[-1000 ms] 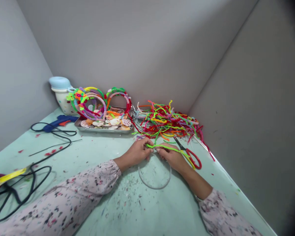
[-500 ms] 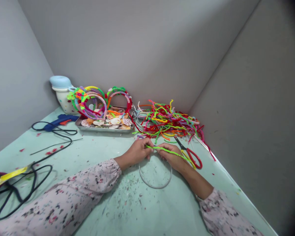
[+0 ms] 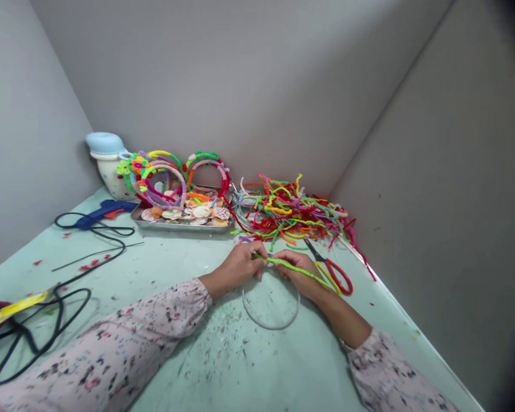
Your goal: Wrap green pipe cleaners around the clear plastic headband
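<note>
Between my hands is a thin grey headband point(image 3: 271, 328), its curve hanging toward me above the table. A bright green pipe cleaner point(image 3: 300, 268) runs from the top of the headband across my right hand, its long tail reaching toward my wrist. My left hand point(image 3: 240, 266) is closed, thumb and fingers pinching the headband with the pipe cleaner's near end. Closed as well, my right hand point(image 3: 299, 279) grips the pipe cleaner close to the headband, fingertips almost meeting the left ones. The exact contact at the fingertips is partly hidden. Red-and-yellow scissors point(image 3: 339, 276) lie beside my right hand.
A heap of coloured pipe cleaners point(image 3: 292, 212) lies behind my hands. Left of it, a metal tray point(image 3: 184, 226) holds shells and decorated headbands point(image 3: 165, 186). A blue glue gun point(image 3: 96, 216), its looping black cord point(image 3: 60, 309) and a blue-lidded container point(image 3: 107, 149) are at left. Walls enclose the table.
The pipe cleaner has shifted slightly at my fingertips, and less of its end shows over my left thumb. Both hands and the headband stay almost in place.
</note>
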Available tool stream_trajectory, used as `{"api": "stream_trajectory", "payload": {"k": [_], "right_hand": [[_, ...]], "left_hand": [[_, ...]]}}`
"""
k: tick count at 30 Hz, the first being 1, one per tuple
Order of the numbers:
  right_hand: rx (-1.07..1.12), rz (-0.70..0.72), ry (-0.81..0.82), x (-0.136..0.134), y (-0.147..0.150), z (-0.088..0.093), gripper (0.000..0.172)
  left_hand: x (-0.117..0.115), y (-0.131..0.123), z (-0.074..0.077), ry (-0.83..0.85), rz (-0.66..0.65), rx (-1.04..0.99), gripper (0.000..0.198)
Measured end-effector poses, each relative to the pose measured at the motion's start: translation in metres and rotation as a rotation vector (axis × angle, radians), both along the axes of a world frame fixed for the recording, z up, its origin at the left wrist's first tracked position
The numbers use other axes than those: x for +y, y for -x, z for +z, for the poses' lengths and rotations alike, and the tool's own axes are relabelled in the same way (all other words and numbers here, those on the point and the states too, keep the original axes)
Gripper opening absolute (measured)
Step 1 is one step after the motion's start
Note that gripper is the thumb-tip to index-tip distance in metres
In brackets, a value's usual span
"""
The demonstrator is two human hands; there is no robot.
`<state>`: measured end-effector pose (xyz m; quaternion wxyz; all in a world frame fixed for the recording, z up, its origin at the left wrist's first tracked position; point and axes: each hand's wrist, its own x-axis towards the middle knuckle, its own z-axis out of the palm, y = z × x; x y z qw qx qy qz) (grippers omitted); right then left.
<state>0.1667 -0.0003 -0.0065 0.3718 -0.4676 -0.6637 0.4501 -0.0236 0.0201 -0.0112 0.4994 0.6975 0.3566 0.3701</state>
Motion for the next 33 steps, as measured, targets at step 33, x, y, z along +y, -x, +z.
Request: {"api": "stream_trajectory", "payload": {"k": [33], "right_hand": [[0.025,0.015,0.016,-0.0009,0.0008,0.0072,0.023]], "left_hand": [[-0.0029,0.0004,0.0077,0.001,-0.003,-0.006,0.006]]}}
